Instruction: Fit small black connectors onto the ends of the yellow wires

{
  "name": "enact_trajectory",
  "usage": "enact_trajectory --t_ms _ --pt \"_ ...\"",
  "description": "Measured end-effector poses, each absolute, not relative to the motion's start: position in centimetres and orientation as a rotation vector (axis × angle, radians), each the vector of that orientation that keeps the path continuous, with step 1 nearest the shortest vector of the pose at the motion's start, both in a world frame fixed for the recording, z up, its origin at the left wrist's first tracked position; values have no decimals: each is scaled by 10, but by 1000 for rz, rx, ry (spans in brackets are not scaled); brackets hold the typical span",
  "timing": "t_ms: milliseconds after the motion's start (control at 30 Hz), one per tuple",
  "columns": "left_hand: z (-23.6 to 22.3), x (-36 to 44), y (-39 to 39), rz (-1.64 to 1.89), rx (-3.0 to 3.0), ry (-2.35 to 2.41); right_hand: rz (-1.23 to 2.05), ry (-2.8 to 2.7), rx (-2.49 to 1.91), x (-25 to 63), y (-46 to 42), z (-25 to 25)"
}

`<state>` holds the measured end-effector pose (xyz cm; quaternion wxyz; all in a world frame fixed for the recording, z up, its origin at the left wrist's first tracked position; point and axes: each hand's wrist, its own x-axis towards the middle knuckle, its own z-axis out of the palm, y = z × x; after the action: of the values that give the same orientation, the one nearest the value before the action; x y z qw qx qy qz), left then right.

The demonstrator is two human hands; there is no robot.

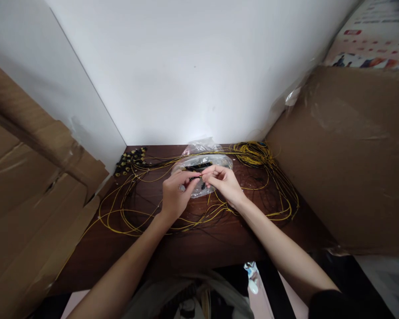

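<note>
My left hand and my right hand meet fingertip to fingertip above a clear plastic bag. Pinched in the left fingers is a small dark piece, mostly covered by them. The right thumb and forefinger close on a thin yellow wire beside it; whether the two parts are joined cannot be made out. Slim black parts lie in the bag just behind the fingers. Long yellow wires loop over the dark wooden tabletop around both hands.
At the back left sits a cluster of black and yellow connectors. A coiled bundle of yellow wire lies at the back right. Cardboard boxes flank the table on the left and right; a white wall stands behind.
</note>
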<state>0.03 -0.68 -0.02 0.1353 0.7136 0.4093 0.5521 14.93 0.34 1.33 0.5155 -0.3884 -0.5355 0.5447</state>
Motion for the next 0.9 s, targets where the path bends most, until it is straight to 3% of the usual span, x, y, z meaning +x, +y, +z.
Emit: enact_trajectory --t_ms 400,733,900 --pt "0 0 -8 1587 2235 1139 1318 -1394 -973 152 5 8" --pt "-6 1 -8 1635 2399 1095 977 -1583 -1089 151 3 3" --pt "-7 2 -8 1646 2399 1111 978 -1642 -1056 151 2 2"
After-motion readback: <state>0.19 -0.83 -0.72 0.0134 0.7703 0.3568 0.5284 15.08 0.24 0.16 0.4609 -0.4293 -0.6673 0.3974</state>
